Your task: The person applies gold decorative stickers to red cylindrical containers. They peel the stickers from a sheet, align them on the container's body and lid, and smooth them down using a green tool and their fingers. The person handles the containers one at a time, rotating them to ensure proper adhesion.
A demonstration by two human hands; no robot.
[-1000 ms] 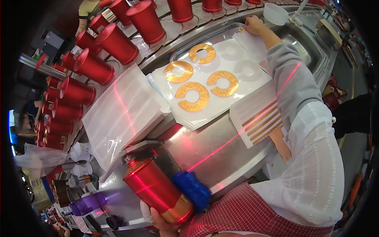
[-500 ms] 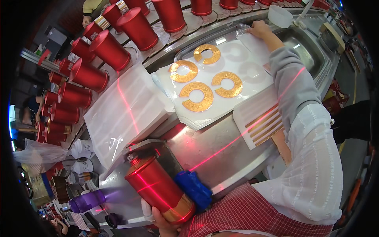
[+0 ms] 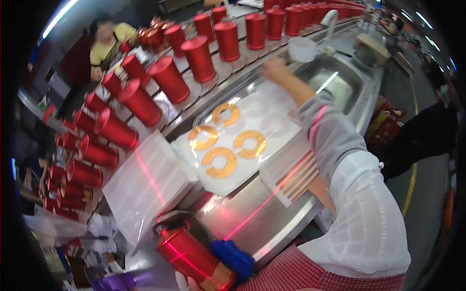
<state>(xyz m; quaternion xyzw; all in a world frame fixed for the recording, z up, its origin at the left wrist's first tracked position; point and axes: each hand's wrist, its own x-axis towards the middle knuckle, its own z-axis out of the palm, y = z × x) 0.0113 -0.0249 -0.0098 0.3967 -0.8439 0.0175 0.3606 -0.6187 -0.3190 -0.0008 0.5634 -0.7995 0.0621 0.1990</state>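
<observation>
Apparently partway along, judging by how things lie. Held at seven o'clock in the left hand (image 3: 188,283): a red canister (image 3: 187,252), tilted, neck toward eleven o'clock and lower end toward five. Fingers of that hand clamped on the lower part (mostly hidden underneath, so only partly checkable). Already in place near the base: a gold band (image 3: 219,278). Lying at six o'clock, right beside the canister: a blue cloth (image 3: 232,258).

Stretched out to one o'clock, near the far edge of a white sheet (image 3: 231,185): the right hand (image 3: 275,71). Too blurred to tell whether apart or together at the fingers, or whether gripping anything.

Left on the sheet, around the middle of the view: four gold C-shaped pieces (image 3: 261,146). Visible farther toward one and two o'clock on the same sheet: faint ring shapes without gold, perhaps places of pieces already taken off. No C-shaped piece to be seen on the canister's visible side.

Lying at four o'clock on the metal table (image 3: 238,208): a card with gold strips (image 3: 297,177), seemingly only partly used. Set at eight o'clock: a white wrapped slab (image 3: 145,182). Standing from nine round to one o'clock: a long row of other red canisters (image 3: 227,42), mostly plain on the sides shown.
</observation>
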